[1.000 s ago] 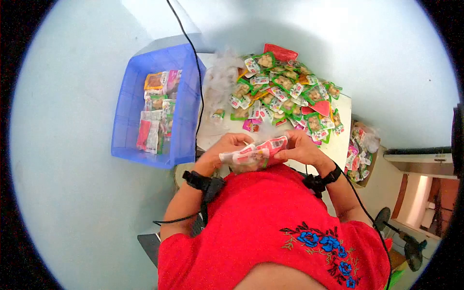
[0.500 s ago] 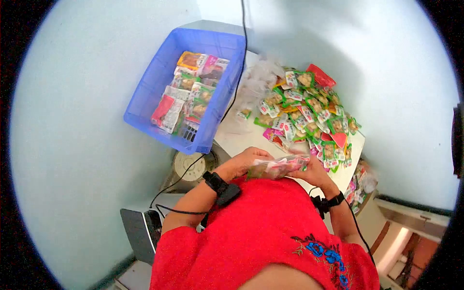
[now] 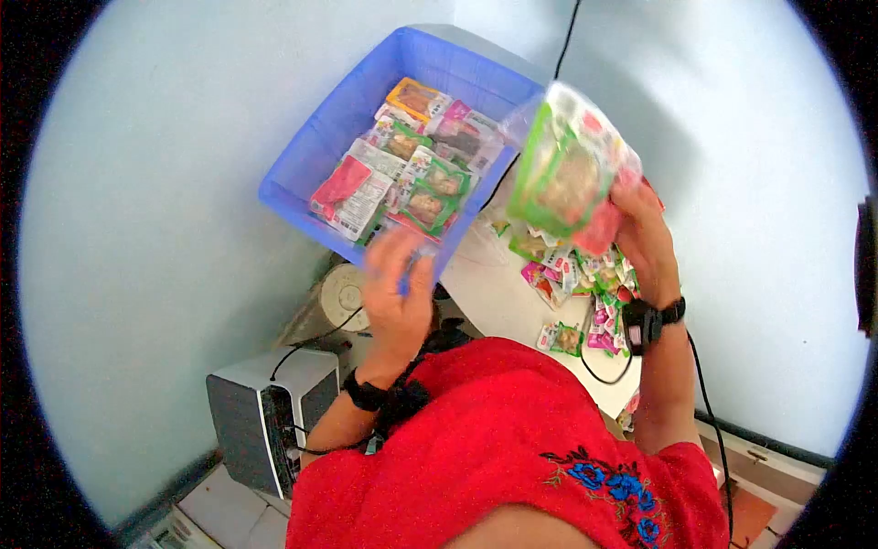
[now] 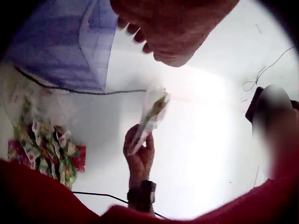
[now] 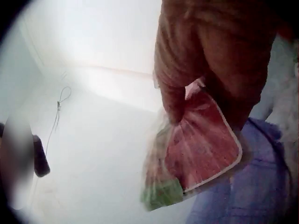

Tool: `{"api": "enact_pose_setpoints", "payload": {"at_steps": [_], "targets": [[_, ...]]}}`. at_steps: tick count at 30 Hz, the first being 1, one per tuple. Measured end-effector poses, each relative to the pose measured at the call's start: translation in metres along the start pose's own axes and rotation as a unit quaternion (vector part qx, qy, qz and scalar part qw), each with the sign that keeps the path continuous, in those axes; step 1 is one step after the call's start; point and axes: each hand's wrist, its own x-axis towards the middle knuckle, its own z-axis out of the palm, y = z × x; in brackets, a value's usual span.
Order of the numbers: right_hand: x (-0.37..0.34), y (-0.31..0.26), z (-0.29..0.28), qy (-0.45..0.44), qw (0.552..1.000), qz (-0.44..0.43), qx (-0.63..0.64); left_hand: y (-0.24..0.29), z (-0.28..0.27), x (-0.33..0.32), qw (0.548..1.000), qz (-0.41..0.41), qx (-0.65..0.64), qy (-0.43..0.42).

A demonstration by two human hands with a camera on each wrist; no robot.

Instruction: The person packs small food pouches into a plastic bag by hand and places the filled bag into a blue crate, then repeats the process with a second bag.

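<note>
Right grip (image 3: 647,240) alone now holds bag (image 3: 569,174) higher.

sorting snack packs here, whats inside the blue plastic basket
Inside the blue plastic basket lie flat printed snack packets, some with green, orange, pink or red parts. They overlap, so anything beneath them cannot be seen; the near edge is partly hidden by the left hand.

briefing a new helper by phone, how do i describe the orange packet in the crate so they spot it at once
Find the big blue crate beside the white table. Inside it, go to the end of the packets farthest from the red shirt. There lies the orange-edged packet, the only one seen in the crate with that colour.
</note>
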Motion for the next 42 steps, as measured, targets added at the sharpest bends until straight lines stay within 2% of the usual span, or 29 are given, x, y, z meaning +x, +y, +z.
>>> {"api": "enact_pose_setpoints", "payload": {"at_steps": [1, 4, 7, 8, 10, 11, 12, 15, 16, 19, 21, 23, 25, 27, 28, 29, 31, 35, 38, 41, 42], "targets": [[0.019, -0.001, 0.016, -0.015, 1.0, 0.004, 0.012, -0.009, -0.005, 0.006, 0.993, 0.019, 0.081, 0.081], [0.075, 0.016, 0.054, -0.059, 0.997, 0.052, -0.01, -0.039, -0.014, 0.03, 0.984, -0.028, 0.071, 0.163], [0.119, 0.056, 0.084, -0.108, 0.982, 0.152, -0.023, -0.062, -0.008, 0.037, 0.978, -0.075, 0.082, 0.177], [0.127, 0.069, 0.093, -0.123, 0.974, 0.19, -0.019, -0.069, -0.006, 0.038, 0.977, -0.063, 0.093, 0.18], [0.132, 0.089, 0.112, -0.136, 0.956, 0.242, -0.098, -0.08, -0.003, 0.039, 0.974, -0.04, 0.114, 0.189], [0.135, 0.099, 0.118, -0.142, 0.943, 0.267, -0.137, -0.081, -0.004, 0.041, 0.974, -0.044, 0.145, 0.166], [0.138, 0.106, 0.124, -0.159, 0.932, 0.246, -0.213, -0.079, -0.005, 0.04, 0.973, -0.048, 0.175, 0.141], [0.137, 0.118, 0.141, -0.129, 0.904, 0.335, -0.231, -0.078, -0.009, 0.038, 0.971, -0.053, 0.215, 0.092], [0.131, 0.119, 0.151, -0.105, 0.919, 0.335, -0.182, -0.078, -0.01, 0.039, 0.972, -0.05, 0.218, 0.079], [0.119, 0.129, 0.159, -0.067, 0.92, 0.375, -0.093, -0.077, -0.014, 0.045, 0.96, -0.046, 0.275, 0.012], [0.109, 0.137, 0.16, -0.054, 0.917, 0.393, -0.041, -0.081, -0.025, 0.05, 0.961, -0.006, 0.27, -0.059], [0.098, 0.144, 0.159, -0.051, 0.914, 0.402, 0.007, -0.084, -0.04, 0.058, 0.958, 0.033, 0.247, -0.144], [0.093, 0.144, 0.168, -0.023, 0.915, 0.403, -0.02, -0.09, -0.048, 0.073, 0.948, 0.068, 0.203, -0.234], [0.09, 0.148, 0.176, 0.002, 0.914, 0.403, -0.048, -0.103, -0.047, 0.095, 0.904, 0.024, 0.137, -0.405], [0.09, 0.15, 0.178, 0.016, 0.911, 0.407, -0.06, -0.107, -0.045, 0.106, 0.867, -0.002, 0.103, -0.487], [0.089, 0.152, 0.181, 0.03, 0.91, 0.407, -0.074, -0.11, -0.044, 0.11, 0.864, 0.006, 0.104, -0.493], [0.089, 0.145, 0.185, -0.013, 0.895, 0.428, -0.122, -0.116, -0.036, 0.116, 0.855, 0.024, 0.105, -0.507], [0.094, 0.168, 0.166, -0.097, 0.88, 0.434, -0.166, -0.124, -0.012, 0.137, 0.788, -0.002, 0.14, -0.6], [0.093, 0.184, 0.155, -0.082, 0.89, 0.413, -0.175, -0.146, 0.004, 0.131, 0.807, 0.053, 0.136, -0.573], [0.09, 0.164, 0.172, -0.083, 0.862, 0.447, -0.223, -0.167, 0.023, 0.131, 0.783, 0.056, 0.124, -0.607], [0.087, 0.159, 0.174, -0.068, 0.874, 0.432, -0.213, -0.184, 0.035, 0.123, 0.771, 0.047, 0.127, -0.623]]}}
